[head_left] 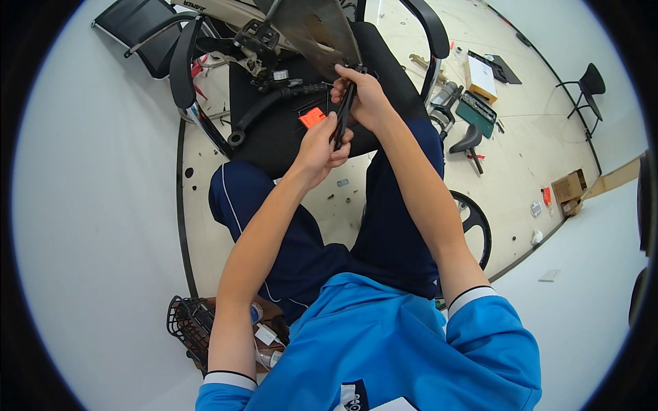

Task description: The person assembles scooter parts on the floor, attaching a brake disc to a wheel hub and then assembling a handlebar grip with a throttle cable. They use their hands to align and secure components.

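Note:
A slim, dark, elongated thing (345, 113), perhaps several thin black rods side by side, slants between my hands over the front of a black chair seat (277, 156). My left hand (321, 152) is closed round its lower end. At its upper end my right hand (362, 97) grips it with thumb and fingers. Its exact kind cannot be made out. An orange piece (312, 118) lies on the seat just beside my left thumb. Left of it rests a black bar (264, 111) with a round eye at its end.
Beyond my hands, a grey-brown plate (312, 31) and a bicycle pedal (256, 35) stand over the seat. Armrests (182, 72) flank it. On the floor to the right are a bicycle saddle (467, 139), a green tool case (476, 114) and a cardboard box (569, 186). A black wire basket (188, 322) stands lower left.

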A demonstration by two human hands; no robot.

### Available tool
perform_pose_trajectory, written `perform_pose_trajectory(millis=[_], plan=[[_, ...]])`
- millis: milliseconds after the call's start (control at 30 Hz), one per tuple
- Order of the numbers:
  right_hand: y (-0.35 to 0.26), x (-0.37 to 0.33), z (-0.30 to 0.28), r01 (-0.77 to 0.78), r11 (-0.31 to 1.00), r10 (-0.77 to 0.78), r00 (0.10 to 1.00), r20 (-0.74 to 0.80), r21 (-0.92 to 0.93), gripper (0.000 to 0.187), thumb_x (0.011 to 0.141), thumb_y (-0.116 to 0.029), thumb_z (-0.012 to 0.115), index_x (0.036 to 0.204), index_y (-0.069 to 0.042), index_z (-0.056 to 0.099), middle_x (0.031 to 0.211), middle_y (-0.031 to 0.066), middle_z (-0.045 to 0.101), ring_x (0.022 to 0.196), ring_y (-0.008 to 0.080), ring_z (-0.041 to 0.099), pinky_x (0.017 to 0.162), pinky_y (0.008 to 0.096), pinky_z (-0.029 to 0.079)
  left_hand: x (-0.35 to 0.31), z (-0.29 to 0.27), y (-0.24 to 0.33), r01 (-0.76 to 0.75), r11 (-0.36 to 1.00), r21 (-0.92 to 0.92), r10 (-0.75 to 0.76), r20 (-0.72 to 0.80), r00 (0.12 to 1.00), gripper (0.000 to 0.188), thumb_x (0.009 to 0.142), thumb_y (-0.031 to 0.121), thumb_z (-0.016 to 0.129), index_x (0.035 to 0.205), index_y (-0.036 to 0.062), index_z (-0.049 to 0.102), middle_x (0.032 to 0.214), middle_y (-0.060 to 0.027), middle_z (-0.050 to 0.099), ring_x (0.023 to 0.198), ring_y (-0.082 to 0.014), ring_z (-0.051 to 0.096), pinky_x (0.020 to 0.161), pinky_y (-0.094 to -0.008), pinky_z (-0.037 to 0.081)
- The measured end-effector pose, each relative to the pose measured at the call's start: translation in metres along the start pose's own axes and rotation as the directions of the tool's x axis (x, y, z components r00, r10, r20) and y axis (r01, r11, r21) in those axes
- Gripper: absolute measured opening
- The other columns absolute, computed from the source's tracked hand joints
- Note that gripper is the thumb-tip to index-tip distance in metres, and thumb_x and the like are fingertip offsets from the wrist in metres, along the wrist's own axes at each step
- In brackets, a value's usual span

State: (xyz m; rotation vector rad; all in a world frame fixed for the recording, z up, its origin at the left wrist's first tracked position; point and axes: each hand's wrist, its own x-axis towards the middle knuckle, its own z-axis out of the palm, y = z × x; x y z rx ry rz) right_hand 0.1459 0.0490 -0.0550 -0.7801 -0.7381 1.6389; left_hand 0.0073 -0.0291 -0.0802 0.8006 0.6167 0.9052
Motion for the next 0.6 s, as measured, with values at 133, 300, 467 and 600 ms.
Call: perform_pose_trajectory(millis=[133, 300, 467, 600], plan=[[-0.006, -0.007, -0.001, 0.115, 0.959, -0.096, 0.992, 0.086, -0.26, 0.023, 0.092, -0.027, 0.069, 0.085, -0.008, 0.058, 0.072, 0.0038, 0.059, 0.068, 0.0147, 0.059, 0.057, 0.0288, 0.045, -0.004, 0.001, 0.011, -0.096, 0.993, 0.076, 0.097, -0.02, 0.995, 0.036, 0.108, 0.032, 0.035, 0.114, -0.0005, 0.05, 0.072, 0.0022, 0.042, 0.046, -0.0031, 0.029, 0.041, -0.0201, 0.021], [-0.012, -0.018, 0.006, 0.225, 0.921, -0.184, 0.971, 0.155, -0.319, 0.033, 0.091, -0.035, 0.071, 0.078, -0.006, 0.061, 0.068, 0.0035, 0.061, 0.06, 0.0128, 0.059, 0.052, 0.0271, 0.045, -0.007, -0.005, 0.014, -0.064, 0.998, -0.02, 0.065, 0.048, 0.997, 0.034, 0.107, 0.029, 0.037, 0.115, -0.0006, 0.051, 0.074, 0.0014, 0.045, 0.047, -0.0037, 0.03, 0.042, -0.0201, 0.023], [-0.004, -0.009, 0.001, 0.366, 0.634, -0.497, 0.867, 0.003, -0.681, 0.045, 0.088, -0.04, 0.074, 0.064, -0.005, 0.061, 0.056, 0.0004, 0.057, 0.05, 0.0101, 0.056, 0.051, 0.0245, 0.044, -0.004, 0.005, 0.012, -0.026, 0.994, 0.111, 0.022, 0.042, 0.999, 0.037, 0.106, 0.032, 0.04, 0.112, -0.001, 0.056, 0.084, -0.005, 0.058, 0.058, -0.0099, 0.049, 0.053, -0.0248, 0.039], [-0.002, -0.01, 0.002, 0.374, 0.554, -0.55, 0.835, 0.01, -0.744, 0.048, 0.086, -0.043, 0.076, 0.064, -0.002, 0.063, 0.055, 0.0008, 0.057, 0.05, 0.0101, 0.056, 0.051, 0.0247, 0.045, 0.007, -0.005, -0.007, -0.246, 0.781, 0.574, 0.192, 0.153, 0.969, 0.041, 0.101, 0.039, 0.052, 0.118, 0.0021, 0.058, 0.093, -0.0094, 0.064, 0.074, -0.0171, 0.061, 0.066, -0.0295, 0.05]])
